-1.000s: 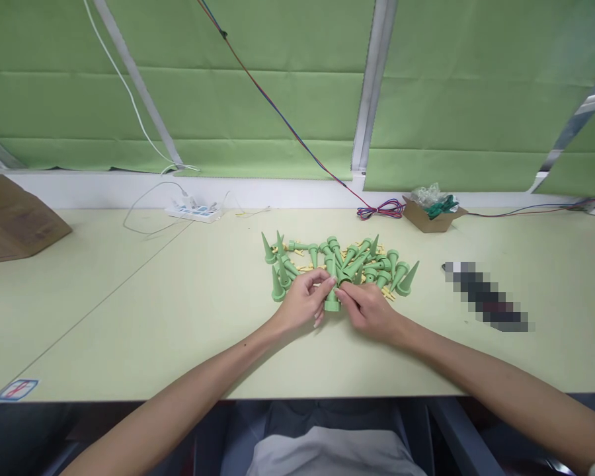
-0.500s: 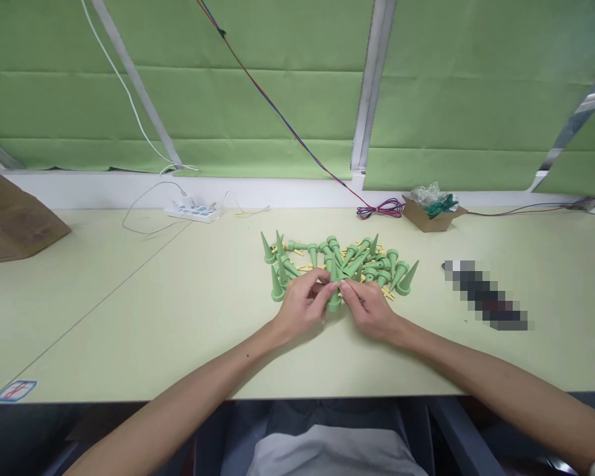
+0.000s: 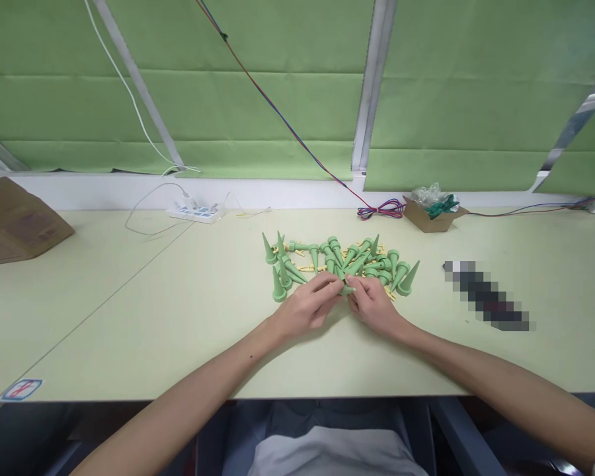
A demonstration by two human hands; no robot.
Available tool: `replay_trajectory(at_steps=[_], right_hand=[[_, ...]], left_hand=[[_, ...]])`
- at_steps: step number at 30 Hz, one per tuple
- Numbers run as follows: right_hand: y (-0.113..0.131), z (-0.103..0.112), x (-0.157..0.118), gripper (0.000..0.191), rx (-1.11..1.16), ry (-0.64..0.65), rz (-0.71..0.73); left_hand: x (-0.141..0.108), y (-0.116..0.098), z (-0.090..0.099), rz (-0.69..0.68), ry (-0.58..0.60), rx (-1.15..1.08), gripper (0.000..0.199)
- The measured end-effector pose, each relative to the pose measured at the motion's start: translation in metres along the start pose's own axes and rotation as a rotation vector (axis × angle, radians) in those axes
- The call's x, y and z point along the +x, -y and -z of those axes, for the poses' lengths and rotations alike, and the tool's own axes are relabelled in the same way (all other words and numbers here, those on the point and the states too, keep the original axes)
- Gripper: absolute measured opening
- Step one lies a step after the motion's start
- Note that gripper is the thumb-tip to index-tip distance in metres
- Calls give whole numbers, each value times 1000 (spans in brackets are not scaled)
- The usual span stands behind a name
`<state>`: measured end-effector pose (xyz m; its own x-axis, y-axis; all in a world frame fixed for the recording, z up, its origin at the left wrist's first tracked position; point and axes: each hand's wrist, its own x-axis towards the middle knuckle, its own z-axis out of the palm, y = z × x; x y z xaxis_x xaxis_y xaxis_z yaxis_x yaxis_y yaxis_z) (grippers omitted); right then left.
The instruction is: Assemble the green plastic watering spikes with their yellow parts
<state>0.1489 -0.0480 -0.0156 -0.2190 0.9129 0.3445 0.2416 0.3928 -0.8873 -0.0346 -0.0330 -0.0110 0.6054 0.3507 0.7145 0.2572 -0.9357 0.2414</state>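
Both hands meet at the near edge of the pile, close together over the tabletop (image 3: 178,317). Left hand (image 3: 307,305): fingers folded round a small green piece (image 3: 347,290), thumb side toward the right; most of the piece is covered. Right hand (image 3: 375,305): fingers curled in, thumb and forefinger pinching at the right end of the same piece. Whether a smaller part sits between those fingertips, cannot tell.

The green piece lies between the two hands, just nearer than the green cones (image 3: 357,263), which lie heaped and tilted every way. Yellow parts (image 3: 311,268) show in the gaps among them. At the left of the pile a cone (image 3: 278,291) stands point up; at the right edge another (image 3: 407,280) leans to the right.

On handling, my judgement: let the left fingers do the steadying, firm but not squeezing, and leave the fine work to the right fingertips. Any push or twist is best kept straight along the piece; a slant could make it slip. Opening the left grip a little would bring the piece's end into sight. Low wrists should help steadiness, and a little more clearance from the heap would avoid knocking neighbouring cones.
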Motion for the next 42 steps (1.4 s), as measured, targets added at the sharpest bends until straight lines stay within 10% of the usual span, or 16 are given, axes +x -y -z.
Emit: replay_trajectory(at_steps=[5, 22, 30, 42], right_hand=[[7, 0, 1, 56, 132, 43, -69], [-11, -2, -1, 50, -87, -81, 84], [-10, -1, -2, 49, -158, -69, 168], [-7, 2, -4, 41, -269, -38, 319]], left_hand=[[-3, 0, 1, 152, 131, -15, 29], [4, -10, -5, 337, -4, -208, 14], [13, -16, -1, 730, 46, -714, 20], [16, -12, 4, 921, 62, -1197, 33]])
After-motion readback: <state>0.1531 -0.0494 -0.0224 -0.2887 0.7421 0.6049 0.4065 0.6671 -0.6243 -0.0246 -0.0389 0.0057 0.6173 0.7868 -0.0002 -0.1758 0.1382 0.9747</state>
